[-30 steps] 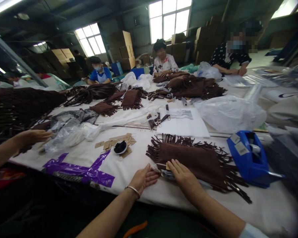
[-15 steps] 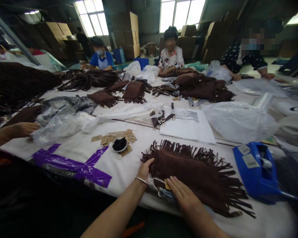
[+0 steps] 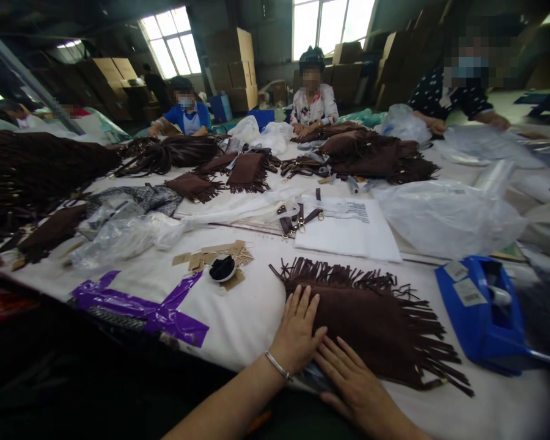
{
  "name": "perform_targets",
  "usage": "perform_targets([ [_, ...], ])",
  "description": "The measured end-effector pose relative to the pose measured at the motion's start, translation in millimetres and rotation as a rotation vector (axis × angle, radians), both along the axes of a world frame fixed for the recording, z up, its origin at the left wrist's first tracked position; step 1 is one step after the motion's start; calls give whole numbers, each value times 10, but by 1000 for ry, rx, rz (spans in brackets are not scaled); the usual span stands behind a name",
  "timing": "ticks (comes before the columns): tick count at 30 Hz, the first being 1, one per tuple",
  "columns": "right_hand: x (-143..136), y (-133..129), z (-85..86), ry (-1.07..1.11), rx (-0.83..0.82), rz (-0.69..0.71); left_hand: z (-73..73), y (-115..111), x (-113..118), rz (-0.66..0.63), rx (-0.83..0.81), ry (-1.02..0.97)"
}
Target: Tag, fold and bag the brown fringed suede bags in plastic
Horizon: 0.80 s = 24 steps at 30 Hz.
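A dark brown fringed bag [image 3: 366,324] lies flat on the white-covered table in front of me, its fringe spread along the far and right sides. My left hand [image 3: 300,330], with a silver bangle at the wrist, rests flat on the bag's left end, fingers extended. Beside it, my right hand [image 3: 348,373] lies on the near left edge of the bag with its fingers stretched out. The two hands touch or nearly touch. Something greyish shows beneath them at the table edge, mostly hidden.
A blue tape dispenser [image 3: 481,311] stands right of the bag. Left are brown paper tags [image 3: 206,256], a small dish [image 3: 222,269] with black contents, and purple tape [image 3: 142,308]. Beyond lie clear plastic bags [image 3: 449,214], straps and more fringed bags [image 3: 371,153]. Several people work around the table.
My left hand has moved from gripping the bag's left corner to lying flat on top of it. The tan tag near my right hand is now out of sight. Another person's hand at far left has drawn back.
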State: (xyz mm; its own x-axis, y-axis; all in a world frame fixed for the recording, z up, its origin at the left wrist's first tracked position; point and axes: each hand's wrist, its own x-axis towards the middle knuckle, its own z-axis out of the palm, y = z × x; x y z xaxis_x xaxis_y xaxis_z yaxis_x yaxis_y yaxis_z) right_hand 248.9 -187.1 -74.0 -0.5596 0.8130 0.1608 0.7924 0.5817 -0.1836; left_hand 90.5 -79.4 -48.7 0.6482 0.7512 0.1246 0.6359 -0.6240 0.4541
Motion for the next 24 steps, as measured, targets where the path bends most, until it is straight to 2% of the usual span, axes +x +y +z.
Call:
perform_targets([
  [3,194,-69,93,53,-106,-18,-19,22,2,-38,104,65],
  [6,389,-200,166,143,-209,-110,-4,43,19,-106,163,68],
  [8,537,-300,170,200,-236,-246,31,55,59,-177,184,72],
  [12,911,-490,82,265,-167,-636,152,43,224,-385,188,139],
  [16,1178,-657,51,402,-74,-930,209,-103,477,-618,143,216],
  [18,1174,-737,113,579,-29,-1029,168,-206,609,-655,132,226],
  [20,1087,-820,206,872,-76,-1128,93,-295,725,-658,138,221],
  [22,965,-896,291,1219,-258,-1220,16,-348,811,-653,154,207],
  [24,861,-938,344,1514,-565,-1246,-30,-361,858,-646,164,185],
])
